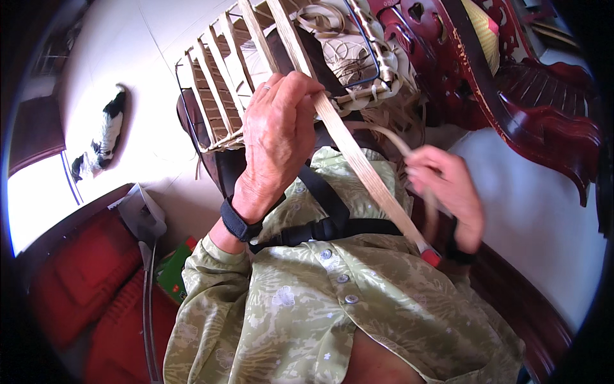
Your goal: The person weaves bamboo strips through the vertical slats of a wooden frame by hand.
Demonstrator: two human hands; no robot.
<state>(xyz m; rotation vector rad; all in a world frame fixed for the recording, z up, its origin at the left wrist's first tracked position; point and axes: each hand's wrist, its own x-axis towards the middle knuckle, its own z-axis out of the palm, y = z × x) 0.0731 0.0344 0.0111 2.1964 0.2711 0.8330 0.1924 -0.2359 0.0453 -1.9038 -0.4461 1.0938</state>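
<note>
Fingers of my left hand [276, 137] curl tight around a pale flat strip [364, 169] beside the half-woven basket [220, 96]; my blurred right hand [448, 192] pinches a thin curved strand [391, 136].

Home: carved wooden chair [511, 83], tiled floor [128, 57]

Two hands are seen: a left hand [276, 137] and a right hand [448, 192]. One half-woven basket frame [256, 70] is counted, one long flat strip [358, 160], one dark wooden chair [511, 83], one black-and-white animal [102, 137], and three shirt buttons [343, 278].
</note>
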